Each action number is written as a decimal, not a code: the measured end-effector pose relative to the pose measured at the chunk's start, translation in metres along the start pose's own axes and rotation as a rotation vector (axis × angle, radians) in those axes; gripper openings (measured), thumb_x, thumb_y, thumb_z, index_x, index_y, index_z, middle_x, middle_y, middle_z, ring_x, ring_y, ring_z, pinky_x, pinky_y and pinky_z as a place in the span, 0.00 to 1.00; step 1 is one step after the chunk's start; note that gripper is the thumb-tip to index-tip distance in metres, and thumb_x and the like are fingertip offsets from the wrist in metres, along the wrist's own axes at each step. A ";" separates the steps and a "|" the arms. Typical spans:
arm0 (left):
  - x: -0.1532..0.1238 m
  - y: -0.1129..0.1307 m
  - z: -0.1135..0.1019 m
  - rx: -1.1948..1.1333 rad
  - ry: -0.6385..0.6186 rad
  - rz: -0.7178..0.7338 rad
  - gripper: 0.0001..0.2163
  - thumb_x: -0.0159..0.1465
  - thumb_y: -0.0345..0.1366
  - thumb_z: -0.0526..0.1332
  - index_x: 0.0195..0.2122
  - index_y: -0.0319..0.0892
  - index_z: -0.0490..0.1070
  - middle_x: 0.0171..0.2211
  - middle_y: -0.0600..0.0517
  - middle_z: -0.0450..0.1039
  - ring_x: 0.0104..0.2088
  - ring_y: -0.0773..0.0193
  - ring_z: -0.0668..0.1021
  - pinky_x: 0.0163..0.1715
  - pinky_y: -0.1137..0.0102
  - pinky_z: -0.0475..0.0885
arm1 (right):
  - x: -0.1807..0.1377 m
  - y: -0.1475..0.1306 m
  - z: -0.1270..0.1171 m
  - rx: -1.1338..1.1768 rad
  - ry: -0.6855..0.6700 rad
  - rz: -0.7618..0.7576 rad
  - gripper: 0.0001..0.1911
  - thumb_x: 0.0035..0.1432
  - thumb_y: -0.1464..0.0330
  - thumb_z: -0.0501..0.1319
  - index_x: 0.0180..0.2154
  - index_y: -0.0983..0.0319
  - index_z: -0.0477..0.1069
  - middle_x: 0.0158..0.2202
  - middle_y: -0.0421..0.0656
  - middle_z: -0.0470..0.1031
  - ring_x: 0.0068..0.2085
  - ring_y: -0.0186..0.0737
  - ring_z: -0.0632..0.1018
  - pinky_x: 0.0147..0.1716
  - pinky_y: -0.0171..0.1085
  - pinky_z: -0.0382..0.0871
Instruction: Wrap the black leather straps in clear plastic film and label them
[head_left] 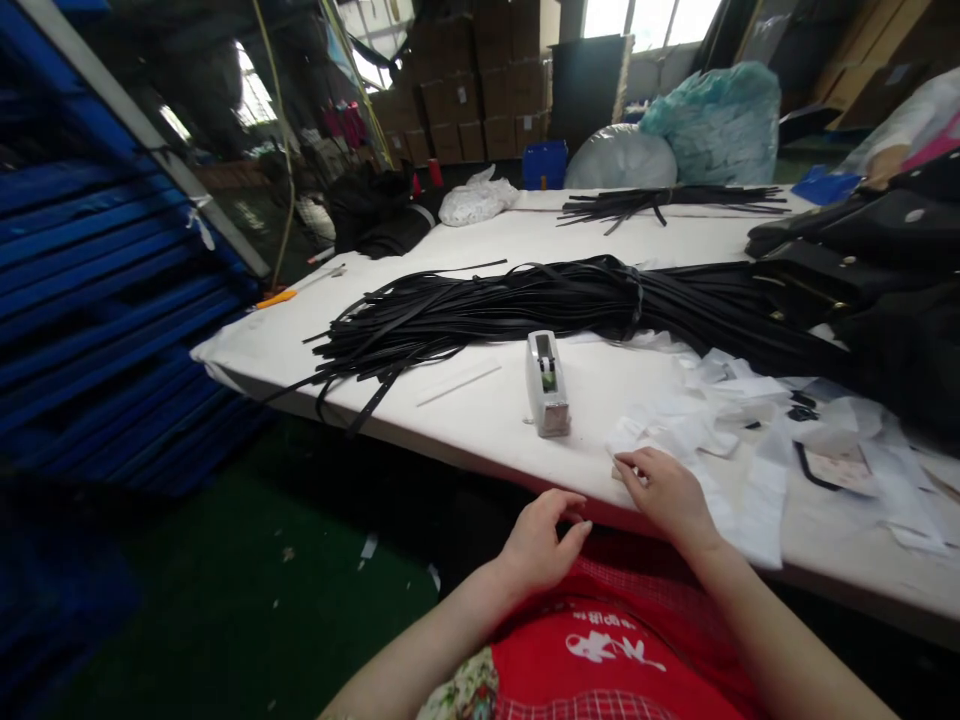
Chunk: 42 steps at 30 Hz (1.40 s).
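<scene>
On my far left stand stacked blue boards [97, 290]. A big bundle of black straps [525, 305] lies across the white surface [480, 420], with a tape dispenser [547, 385] just in front of it. My left hand [541, 545] hangs off the near edge, fingers loosely curled, holding nothing. My right hand [664, 492] rests on the surface, fingertips pinching a white paper strip [626, 440] at the edge of a scattered pile of slips [757, 430].

What I can count

I see my two hands [600, 520], one tape holder [547, 384], two strap piles [540, 305], and too many paper bits [720, 420].
</scene>
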<state>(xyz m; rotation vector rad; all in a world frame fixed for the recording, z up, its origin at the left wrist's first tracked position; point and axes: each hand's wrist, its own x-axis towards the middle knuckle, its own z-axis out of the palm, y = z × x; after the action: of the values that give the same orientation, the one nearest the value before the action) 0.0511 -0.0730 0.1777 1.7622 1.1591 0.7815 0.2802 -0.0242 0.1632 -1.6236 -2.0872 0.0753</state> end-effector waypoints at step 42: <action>-0.026 -0.066 -0.026 -0.097 0.044 -0.191 0.11 0.64 0.35 0.58 0.46 0.40 0.73 0.44 0.45 0.77 0.42 0.59 0.79 0.46 0.63 0.75 | 0.033 -0.058 0.006 0.122 0.069 -0.007 0.11 0.65 0.63 0.57 0.35 0.59 0.75 0.31 0.43 0.78 0.32 0.38 0.78 0.36 0.35 0.70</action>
<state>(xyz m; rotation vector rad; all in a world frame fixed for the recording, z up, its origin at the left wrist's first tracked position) -0.0059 -0.0759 0.1281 1.5361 1.2769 0.7514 0.2206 -0.0093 0.1888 -1.5257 -1.9960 0.1402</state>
